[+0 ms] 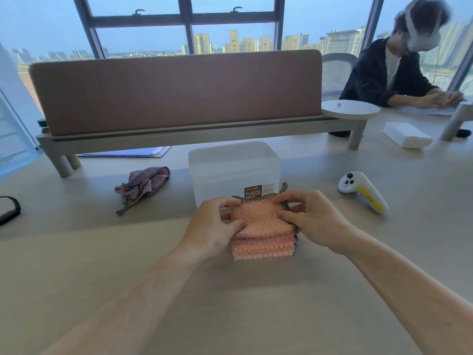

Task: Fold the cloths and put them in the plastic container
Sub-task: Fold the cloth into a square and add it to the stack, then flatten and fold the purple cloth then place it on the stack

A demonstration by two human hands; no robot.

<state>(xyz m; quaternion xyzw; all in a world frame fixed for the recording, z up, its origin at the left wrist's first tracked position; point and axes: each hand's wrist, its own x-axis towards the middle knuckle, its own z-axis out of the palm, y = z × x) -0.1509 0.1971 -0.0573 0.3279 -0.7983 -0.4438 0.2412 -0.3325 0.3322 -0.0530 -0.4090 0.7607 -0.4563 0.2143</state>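
The left hand [213, 221] pinches the left side of a pink cloth [263, 231], thumb on top and fingers curled over its far left corner. The right hand [311, 219] grips the right side the same way, thumb pressing the top layer and fingers over the far edge by the dark checked trim. The cloth lies folded in several layers between the two hands, flat on the table [128, 265], its stacked edges facing the person. Just behind it, touching or nearly touching its far edge, stands a clear plastic container [234, 167], open at the top, with a dark label on its near wall; nothing can be made out inside it. To the left of the container, well apart from the hands, a purple cloth [144, 185] lies crumpled on the table. To the right lies a white controller [361, 189] with a yellow strip. The table is pale wood-toned and wide. Along its far side runs a brown divider [176, 90] on a low stand, with blue papers [128, 151] under it. Further right sit a round white tray [350, 110] and a white box [407, 135]. Another person [399, 70] in a dark jacket sits at the far right corner. Behind, large windows [184, 24] show a city skyline.
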